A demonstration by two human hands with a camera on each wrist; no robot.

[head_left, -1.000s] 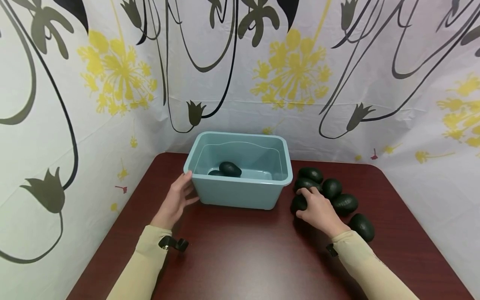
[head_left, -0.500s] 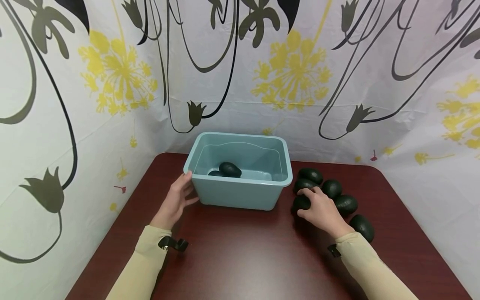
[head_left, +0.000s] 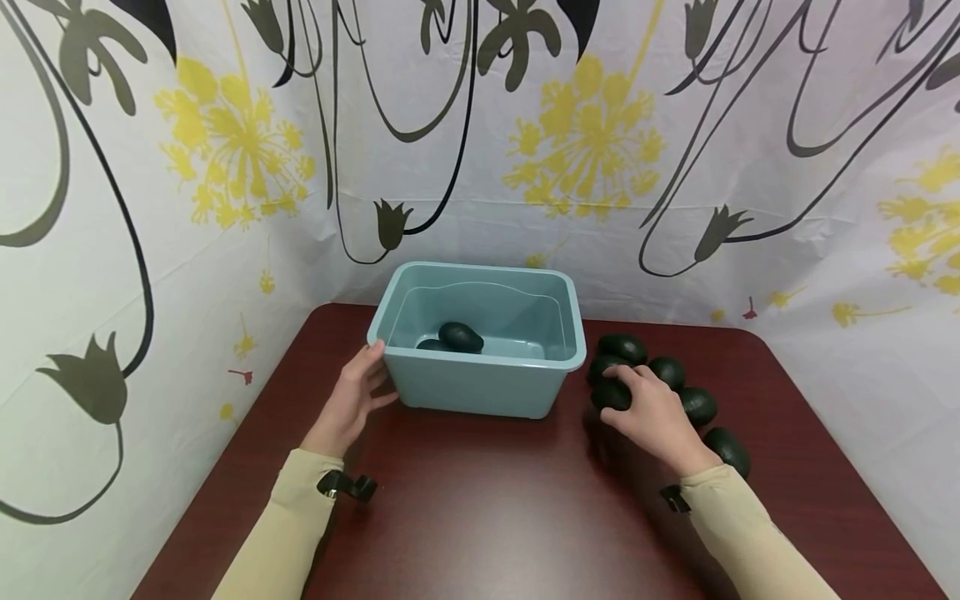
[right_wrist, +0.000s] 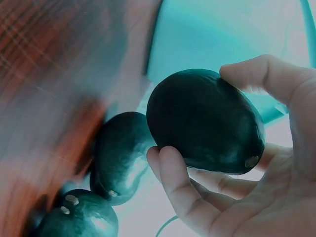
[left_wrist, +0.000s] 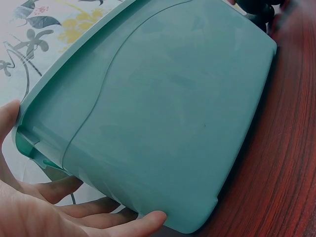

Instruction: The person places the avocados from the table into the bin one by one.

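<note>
In the head view a pale blue plastic bin stands at the back middle, two dark avocados visible inside. My left hand touches its left end; in the left wrist view the thumb lies at the rim and the spread fingers rest against the side. On the right, my right hand pinches a dark green avocado between thumb and fingers. The right wrist view shows this held avocado whole, its stem end towards the palm.
Several more avocados lie in a loose group right of the bin, around and beyond my right hand. The dark red-brown tabletop meets a patterned white cloth at the back and sides.
My right hand has moved slightly up and to the right in the head view, carrying the avocado off the table. The left hand and the bin have stayed put.
</note>
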